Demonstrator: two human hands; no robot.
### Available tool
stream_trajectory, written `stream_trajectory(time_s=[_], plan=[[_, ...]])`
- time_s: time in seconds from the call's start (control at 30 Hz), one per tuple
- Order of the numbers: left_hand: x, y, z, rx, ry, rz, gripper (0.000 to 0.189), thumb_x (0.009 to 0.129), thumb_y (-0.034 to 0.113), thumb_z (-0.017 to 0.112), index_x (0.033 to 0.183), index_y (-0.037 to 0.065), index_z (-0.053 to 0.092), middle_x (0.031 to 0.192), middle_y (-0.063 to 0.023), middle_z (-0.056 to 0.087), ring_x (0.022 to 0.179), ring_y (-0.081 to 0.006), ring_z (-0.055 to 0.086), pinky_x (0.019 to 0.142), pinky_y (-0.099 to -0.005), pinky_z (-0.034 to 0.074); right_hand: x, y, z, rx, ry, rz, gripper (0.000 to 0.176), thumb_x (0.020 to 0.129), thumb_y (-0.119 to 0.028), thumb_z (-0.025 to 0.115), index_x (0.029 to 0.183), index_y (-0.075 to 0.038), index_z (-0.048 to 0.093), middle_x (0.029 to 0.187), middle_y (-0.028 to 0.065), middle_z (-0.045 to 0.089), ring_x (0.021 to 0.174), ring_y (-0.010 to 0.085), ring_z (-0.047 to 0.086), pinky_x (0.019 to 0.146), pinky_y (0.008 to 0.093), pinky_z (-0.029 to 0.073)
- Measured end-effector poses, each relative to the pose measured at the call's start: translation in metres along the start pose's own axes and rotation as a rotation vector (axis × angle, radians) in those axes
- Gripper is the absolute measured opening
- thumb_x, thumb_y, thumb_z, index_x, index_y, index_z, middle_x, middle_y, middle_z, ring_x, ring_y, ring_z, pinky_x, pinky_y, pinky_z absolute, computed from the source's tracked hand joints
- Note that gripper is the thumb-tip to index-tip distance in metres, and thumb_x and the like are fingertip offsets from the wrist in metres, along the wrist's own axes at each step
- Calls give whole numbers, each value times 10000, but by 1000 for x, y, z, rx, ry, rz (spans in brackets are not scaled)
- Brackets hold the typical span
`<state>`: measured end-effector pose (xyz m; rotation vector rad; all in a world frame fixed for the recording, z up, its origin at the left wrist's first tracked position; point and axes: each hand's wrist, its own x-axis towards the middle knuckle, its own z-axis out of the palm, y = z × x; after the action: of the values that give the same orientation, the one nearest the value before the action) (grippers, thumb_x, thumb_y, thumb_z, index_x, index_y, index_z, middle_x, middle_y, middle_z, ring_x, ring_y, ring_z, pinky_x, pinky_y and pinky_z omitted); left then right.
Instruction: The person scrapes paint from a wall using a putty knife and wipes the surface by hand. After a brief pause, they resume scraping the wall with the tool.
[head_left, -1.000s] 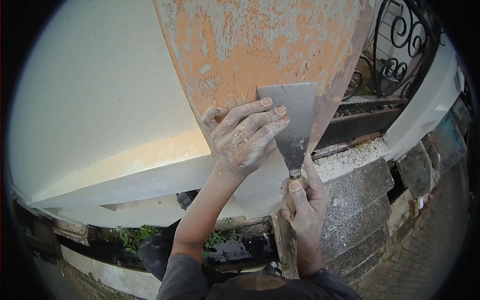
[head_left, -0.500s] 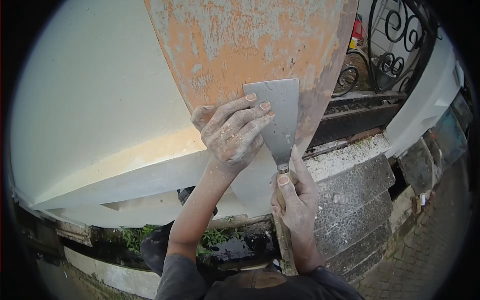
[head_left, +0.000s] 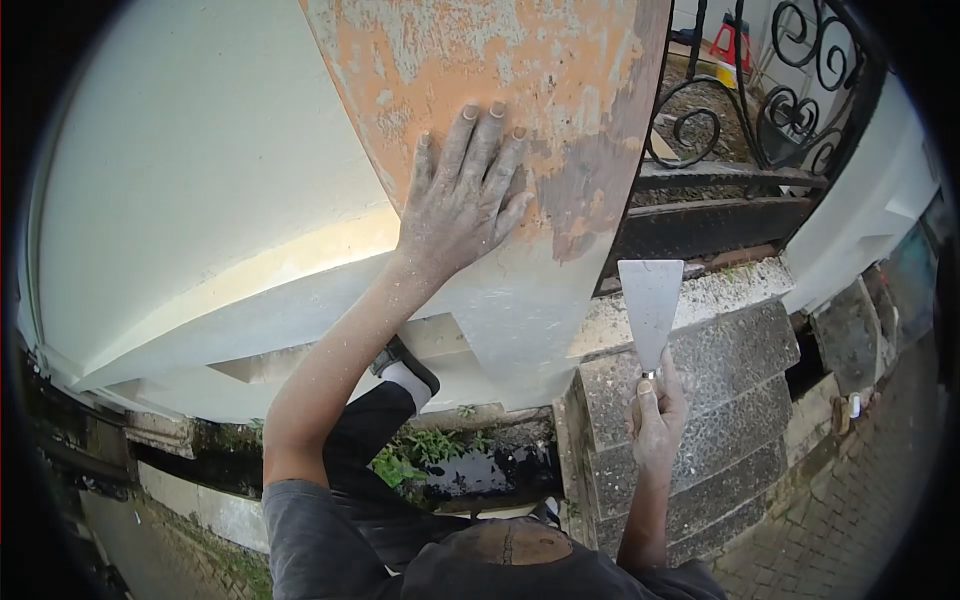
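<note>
My left hand (head_left: 460, 200), coated in pale dust, lies against the orange, partly scraped face of the pillar (head_left: 590, 90) with its fingers spread. Grey patches show through the peeling orange paint around it. Lower down on the right, my right hand (head_left: 658, 415) grips a putty knife (head_left: 651, 310) by its handle, fingers wrapped round it. The wide metal blade points up and stands apart from the pillar, in front of the gate's base. Most of the handle is hidden in my palm.
A pale wall (head_left: 200, 180) with a ledge runs along the left. Right of the pillar stands a black wrought-iron gate (head_left: 740, 190), with a red stool (head_left: 731, 42) behind it. Below are a stone ramp (head_left: 700, 430), a wet drain ditch (head_left: 480, 475) and a brick-paved road (head_left: 800, 540).
My left hand has left the blade and now rests flat and higher on the pillar. My right hand has carried the putty knife away from the pillar, down and to the right.
</note>
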<state>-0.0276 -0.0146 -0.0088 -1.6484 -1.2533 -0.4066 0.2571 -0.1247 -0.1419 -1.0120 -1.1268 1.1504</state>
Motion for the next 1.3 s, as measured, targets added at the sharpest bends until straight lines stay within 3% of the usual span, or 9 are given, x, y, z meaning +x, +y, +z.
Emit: stream_trajectory(time_s=[0.3,0.47,0.57,0.6,0.7,0.77,0.97,1.13,1.3], plan=[[-275,229,126,-856,-1686,717,714,797,544,579,1333,99,423,1284,-143,506,1146,-340,494,966,-466,390,-64,24,-48,-97,11,155,499,876,7,507,1354,16,363,670,-38,453,469,19,366,401,184,317],[-108,136,34,-1839,-1213,6,757,757,545,621,1327,89,421,1248,-167,525,1114,-342,518,925,-451,417,-74,34,-70,-144,25,197,492,878,1,508,1350,17,368,653,-38,465,455,19,370,389,186,325],[-91,129,21,-731,-1159,-85,681,749,497,650,1270,92,480,1193,-163,556,1068,-325,549,913,-431,422,-78,33,-70,-144,63,228,487,879,1,505,1348,20,370,627,-41,458,450,20,373,378,187,323],[-91,123,15,-798,-1136,386,602,753,459,656,1221,106,521,1167,-135,570,1050,-304,555,912,-442,417,-78,33,-71,-134,70,224,486,879,2,503,1347,21,370,621,-41,457,448,20,373,375,188,322],[-74,125,-25,-982,-1068,178,534,765,413,658,1204,131,544,1265,-115,512,1185,-290,463,989,-479,355,-73,27,-71,-127,78,214,487,878,2,505,1346,23,371,617,-40,457,438,21,370,373,190,321],[-54,101,-33,-801,-276,166,472,791,390,632,1191,149,562,1390,-119,386,1314,-277,308,1061,-526,236,-73,26,-69,-128,76,209,490,877,-1,509,1346,24,370,621,-39,459,436,22,368,375,190,321],[32,11,-15,-257,325,-379,472,846,367,542,1271,165,508,1493,-91,200,1388,-259,126,1094,-550,39,-70,23,-69,-117,9,193,501,875,-6,518,1349,28,362,647,-38,468,458,24,378,395,187,327],[-64,90,40,-148,-231,670,485,835,339,544,1278,147,496,1473,-76,258,1375,-237,185,1108,-564,39,-72,29,-64,-125,-16,173,518,883,3,457,1375,33,298,600,-29,444,431,28,362,382,189,311],[-34,97,-19,-546,-650,714,407,805,300,546,1193,176,568,1453,-20,312,1379,-187,175,1131,-522,48,-73,27,-71,-95,-17,135,514,893,-9,461,1379,25,297,599,-39,433,433,21,352,381,185,312]])
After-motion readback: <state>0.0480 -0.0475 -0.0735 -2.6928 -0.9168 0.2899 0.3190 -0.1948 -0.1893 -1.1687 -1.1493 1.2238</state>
